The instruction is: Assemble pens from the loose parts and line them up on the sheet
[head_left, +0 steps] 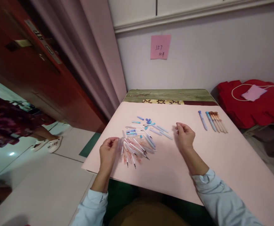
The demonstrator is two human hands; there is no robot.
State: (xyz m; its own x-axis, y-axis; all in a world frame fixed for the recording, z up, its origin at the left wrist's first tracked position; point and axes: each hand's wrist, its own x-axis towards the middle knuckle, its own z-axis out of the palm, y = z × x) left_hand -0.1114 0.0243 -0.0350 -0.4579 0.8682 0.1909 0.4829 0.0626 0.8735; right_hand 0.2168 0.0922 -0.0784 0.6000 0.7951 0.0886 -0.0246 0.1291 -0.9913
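Pen parts are being seen in the head view, lying in a loose pile just left of the centre of the frame, on the pink-covered table. White refills with dark tips are being crossed over one another in the lower half of the pile; light-blue barrels are being shown at its right, and small dark-blue pieces at its top. The left hand is being held at the pile's left edge, thumb and fingertips drawn together; whether anything is being gripped cannot be told. The right hand is being held right of centre, near the barrels, with fingers curled and thumb against forefinger; whether something small is being pinched cannot be told either. At centre right, a violet-blue pen, a light-blue pen and several brown pens are being displayed in a row, the violet-blue one slightly apart. A pink note is being shown on the wall, upper centre.
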